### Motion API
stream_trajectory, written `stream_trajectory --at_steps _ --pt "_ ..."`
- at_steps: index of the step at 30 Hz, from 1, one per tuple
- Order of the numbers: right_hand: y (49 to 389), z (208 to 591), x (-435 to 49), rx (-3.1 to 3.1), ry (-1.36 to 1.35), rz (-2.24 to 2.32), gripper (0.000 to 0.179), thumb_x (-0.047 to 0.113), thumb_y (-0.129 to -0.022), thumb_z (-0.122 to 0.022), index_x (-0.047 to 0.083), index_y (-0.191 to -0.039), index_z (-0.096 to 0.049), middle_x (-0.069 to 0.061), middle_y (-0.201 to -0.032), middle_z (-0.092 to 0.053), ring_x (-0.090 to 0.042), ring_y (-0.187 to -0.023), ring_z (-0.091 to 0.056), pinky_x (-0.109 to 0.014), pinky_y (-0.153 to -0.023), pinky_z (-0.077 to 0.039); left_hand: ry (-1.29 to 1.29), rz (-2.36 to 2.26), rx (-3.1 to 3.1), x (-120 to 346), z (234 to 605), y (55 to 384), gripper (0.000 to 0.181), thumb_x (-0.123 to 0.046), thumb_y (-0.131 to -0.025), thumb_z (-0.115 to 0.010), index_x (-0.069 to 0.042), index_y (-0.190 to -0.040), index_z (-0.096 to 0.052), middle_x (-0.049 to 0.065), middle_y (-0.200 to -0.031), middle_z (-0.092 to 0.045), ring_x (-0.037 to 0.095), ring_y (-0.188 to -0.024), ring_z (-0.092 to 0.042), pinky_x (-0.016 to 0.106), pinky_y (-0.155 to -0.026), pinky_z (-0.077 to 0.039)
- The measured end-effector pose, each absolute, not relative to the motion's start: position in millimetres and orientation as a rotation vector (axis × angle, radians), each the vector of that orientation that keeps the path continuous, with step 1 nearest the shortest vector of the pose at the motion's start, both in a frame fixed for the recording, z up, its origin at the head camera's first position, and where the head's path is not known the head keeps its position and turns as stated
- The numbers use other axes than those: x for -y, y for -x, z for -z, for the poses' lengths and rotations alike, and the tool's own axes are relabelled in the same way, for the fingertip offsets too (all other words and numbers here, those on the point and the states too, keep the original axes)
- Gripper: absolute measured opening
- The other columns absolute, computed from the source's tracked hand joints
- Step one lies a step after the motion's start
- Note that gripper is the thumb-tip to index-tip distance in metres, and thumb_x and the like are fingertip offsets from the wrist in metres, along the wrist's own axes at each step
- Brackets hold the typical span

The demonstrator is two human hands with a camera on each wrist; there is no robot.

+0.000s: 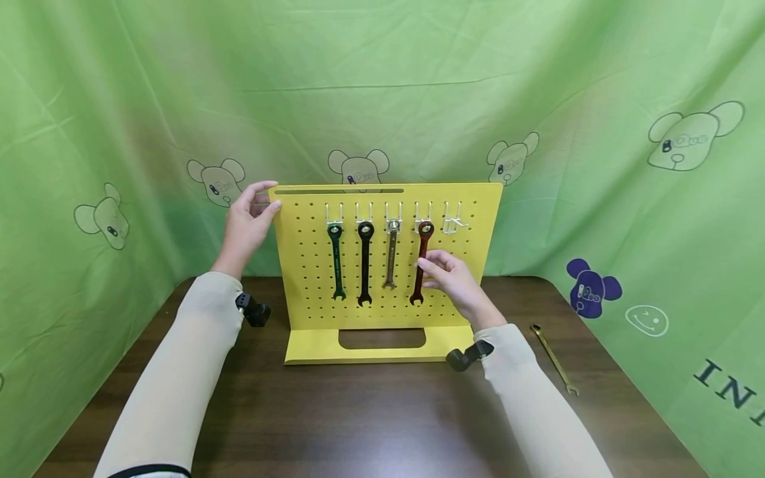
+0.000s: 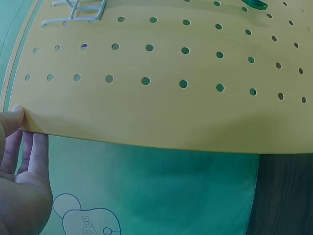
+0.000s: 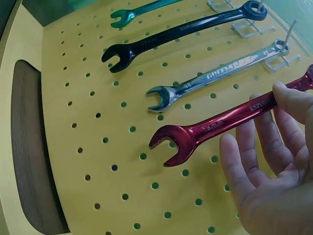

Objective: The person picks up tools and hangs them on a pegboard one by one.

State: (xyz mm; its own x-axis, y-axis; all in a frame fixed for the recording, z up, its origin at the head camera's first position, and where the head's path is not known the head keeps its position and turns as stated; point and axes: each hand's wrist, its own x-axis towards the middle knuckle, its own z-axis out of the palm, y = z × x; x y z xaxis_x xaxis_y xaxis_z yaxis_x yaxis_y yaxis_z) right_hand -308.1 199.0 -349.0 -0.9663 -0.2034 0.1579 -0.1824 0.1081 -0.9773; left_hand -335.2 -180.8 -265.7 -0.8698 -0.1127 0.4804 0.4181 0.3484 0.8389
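Observation:
My left hand [image 1: 247,222] grips the upper left corner of a yellow pegboard [image 1: 382,322], thumb in front and fingers behind. With thumb and fingers my right hand [image 1: 455,284] pinches a red combination wrench [image 3: 215,128] by its shaft. The red wrench's ring end sits at the fourth hook in the head view, its open end pointing down. To its left hang a silver wrench [image 1: 391,259], a black wrench [image 1: 366,265] and a green wrench [image 1: 337,265], each by its ring end. At the right of the row, a white wire hook [image 1: 452,222] bears no wrench.
A gold wrench [image 1: 554,360] lies on the dark wooden table [image 1: 382,418], right of the board and beside my right forearm. Green cloth [image 1: 382,86] with printed bear heads hangs behind and at both sides. The board's base has a long cut-out slot.

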Motion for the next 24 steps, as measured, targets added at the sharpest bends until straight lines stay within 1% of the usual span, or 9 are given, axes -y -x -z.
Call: stream_trajectory --at_steps 8,10,14,17,21,24 --pt "307.9 349.9 -194.6 -2.288 0.386 2.100 0.032 0.024 -0.103 -0.059 0.000 -0.123 -0.053 -0.015 -0.121 -0.062 -0.014 -0.094 -0.060 -0.029 -0.088 -0.054 0.262 1.532 2.162 181.0 265.6 334.8 0.038 -0.015 -0.100 -0.063 -0.016 -0.138 -0.058 0.014 -0.118 -0.062 0.022 -0.102 -0.059 0.033 -0.089 -0.051" --pt "307.8 349.5 -195.0 -2.290 0.380 2.094 0.032 0.024 -0.103 -0.059 0.000 -0.123 -0.053 -0.016 -0.122 -0.062 -0.014 -0.095 -0.060 -0.029 -0.089 -0.054 0.260 1.532 2.162 180.9 265.4 334.6 0.038 -0.015 -0.100 -0.063 -0.016 -0.138 -0.058 0.014 -0.118 -0.062 0.022 -0.102 -0.059 0.033 -0.089 -0.051" --pt "307.9 348.4 -197.3 -2.301 0.373 2.063 0.038 0.025 -0.103 -0.058 -0.003 -0.128 -0.051 -0.022 -0.129 -0.058 -0.016 -0.101 -0.061 -0.030 -0.092 -0.053 0.255 1.533 2.164 181.0 265.3 334.2 0.038 -0.016 -0.100 -0.063 -0.017 -0.138 -0.058 0.013 -0.118 -0.061 0.022 -0.102 -0.059 0.033 -0.089 -0.051" --pt "307.3 346.8 -199.7 -2.293 0.390 2.044 0.044 0.025 -0.104 -0.057 -0.007 -0.133 -0.048 -0.026 -0.135 -0.055 -0.021 -0.111 -0.061 -0.032 -0.095 -0.052 0.255 1.537 2.166 181.0 265.3 334.0 0.038 -0.016 -0.100 -0.063 -0.017 -0.138 -0.058 0.013 -0.118 -0.061 0.021 -0.102 -0.059 0.033 -0.089 -0.051" --pt "304.8 343.9 -203.7 -2.262 0.443 2.037 0.048 0.027 -0.105 -0.055 -0.008 -0.137 -0.045 -0.026 -0.138 -0.054 -0.024 -0.118 -0.059 -0.034 -0.098 -0.051 0.254 1.537 2.163 180.9 265.0 333.6 0.038 -0.016 -0.100 -0.063 -0.017 -0.138 -0.058 0.013 -0.117 -0.062 0.020 -0.100 -0.059 0.032 -0.087 -0.051" --pt "302.5 341.6 -206.9 -2.256 0.472 2.024 0.050 0.028 -0.105 -0.056 -0.007 -0.139 -0.045 -0.025 -0.140 -0.053 -0.024 -0.120 -0.058 -0.034 -0.098 -0.050 0.254 1.536 2.164 180.7 264.6 332.6 0.038 -0.016 -0.100 -0.063 -0.018 -0.138 -0.058 0.012 -0.117 -0.062 0.020 -0.100 -0.058 0.031 -0.087 -0.051"
